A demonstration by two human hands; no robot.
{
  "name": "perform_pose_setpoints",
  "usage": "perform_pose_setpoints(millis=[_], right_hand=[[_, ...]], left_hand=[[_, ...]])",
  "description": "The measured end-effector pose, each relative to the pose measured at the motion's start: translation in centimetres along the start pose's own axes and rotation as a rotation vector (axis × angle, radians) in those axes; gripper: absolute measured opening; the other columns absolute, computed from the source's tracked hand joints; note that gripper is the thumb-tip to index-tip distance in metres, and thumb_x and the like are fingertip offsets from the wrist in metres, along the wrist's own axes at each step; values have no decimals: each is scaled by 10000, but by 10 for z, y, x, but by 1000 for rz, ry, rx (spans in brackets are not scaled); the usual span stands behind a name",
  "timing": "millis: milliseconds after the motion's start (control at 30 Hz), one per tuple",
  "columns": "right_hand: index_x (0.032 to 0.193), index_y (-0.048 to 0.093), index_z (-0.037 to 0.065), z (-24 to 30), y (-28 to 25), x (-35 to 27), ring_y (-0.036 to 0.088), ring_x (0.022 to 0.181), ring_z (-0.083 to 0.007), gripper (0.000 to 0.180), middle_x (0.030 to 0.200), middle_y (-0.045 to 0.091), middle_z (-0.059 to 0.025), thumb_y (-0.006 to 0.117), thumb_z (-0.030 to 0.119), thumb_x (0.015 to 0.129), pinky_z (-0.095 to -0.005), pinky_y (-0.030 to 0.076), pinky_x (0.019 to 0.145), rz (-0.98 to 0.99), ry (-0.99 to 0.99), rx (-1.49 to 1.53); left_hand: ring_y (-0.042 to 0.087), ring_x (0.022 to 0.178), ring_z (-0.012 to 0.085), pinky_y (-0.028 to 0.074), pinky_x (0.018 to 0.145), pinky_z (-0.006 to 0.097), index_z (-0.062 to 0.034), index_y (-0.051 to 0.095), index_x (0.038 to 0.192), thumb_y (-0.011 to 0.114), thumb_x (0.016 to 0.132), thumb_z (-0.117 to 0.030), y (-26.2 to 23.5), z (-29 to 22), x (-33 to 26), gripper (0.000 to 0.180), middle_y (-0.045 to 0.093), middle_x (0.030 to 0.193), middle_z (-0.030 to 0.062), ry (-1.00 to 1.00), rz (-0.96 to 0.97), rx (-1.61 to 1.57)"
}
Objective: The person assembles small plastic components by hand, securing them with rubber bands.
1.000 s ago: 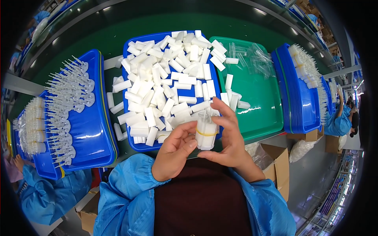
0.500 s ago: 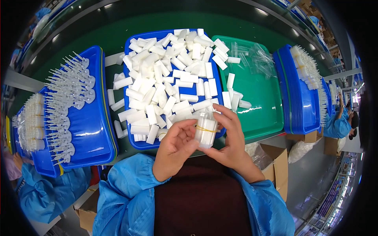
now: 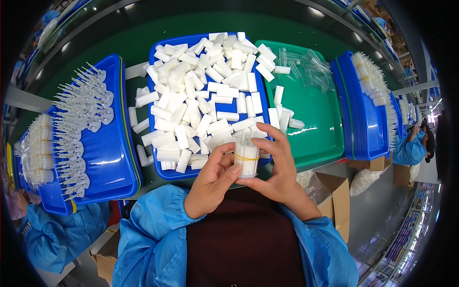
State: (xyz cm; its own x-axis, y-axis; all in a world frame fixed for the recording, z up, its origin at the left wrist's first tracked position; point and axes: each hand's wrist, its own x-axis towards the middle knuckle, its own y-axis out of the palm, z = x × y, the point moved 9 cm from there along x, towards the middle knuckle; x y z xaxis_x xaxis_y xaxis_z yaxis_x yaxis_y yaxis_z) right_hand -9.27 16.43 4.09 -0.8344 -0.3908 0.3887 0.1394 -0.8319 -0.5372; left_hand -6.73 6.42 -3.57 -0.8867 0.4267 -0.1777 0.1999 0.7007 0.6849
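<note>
A big blue plastic tray (image 3: 165, 57) at twelve o'clock remains heaped with loose white rectangular sticks (image 3: 201, 105), so much is left. Below it, the left hand (image 3: 213, 179) and right hand (image 3: 275, 165) both clasp one small rubber-banded bundle of white sticks (image 3: 246, 160), already gathered.

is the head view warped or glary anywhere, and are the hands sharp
Head view: strong fisheye, tray edges bow toward the black rim; white glare streaks on the green tray and left blue tray; left hand, right hand and the banded bundle are sharp.
</note>
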Motion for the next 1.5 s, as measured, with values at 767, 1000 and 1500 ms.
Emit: perform_pose_setpoints(millis=[767,1000,1500], right_hand=[[1336,405,24,-37,-2,-21,471,1186,-254,801,1316,449,-164,822,213,678,-381,385,978,-3,240,424],[1303,461,18,-19,-30,-13,560,1086,-207,697,1167,595,-130,795,89,695,-328,412,915,107,219,359],[1190,595,99,-63,-290,-36,535,721,-83,523,980,619,-35,752,109,692,-212,398,581,-646,444,-755]], left_hand=[[532,1097,185,426,959,296,-1,377,1301,561,866,61,4,-10,4,477,502,1225,122,109,-2,15],[534,1123,219,435,947,323,12,390,1279,573,851,63,11,-9,-3,468,503,1257,154,122,105,90],[606,876,270,482,841,382,47,478,1088,509,892,-59,-25,-50,-45,225,591,1051,209,258,-30,267]])
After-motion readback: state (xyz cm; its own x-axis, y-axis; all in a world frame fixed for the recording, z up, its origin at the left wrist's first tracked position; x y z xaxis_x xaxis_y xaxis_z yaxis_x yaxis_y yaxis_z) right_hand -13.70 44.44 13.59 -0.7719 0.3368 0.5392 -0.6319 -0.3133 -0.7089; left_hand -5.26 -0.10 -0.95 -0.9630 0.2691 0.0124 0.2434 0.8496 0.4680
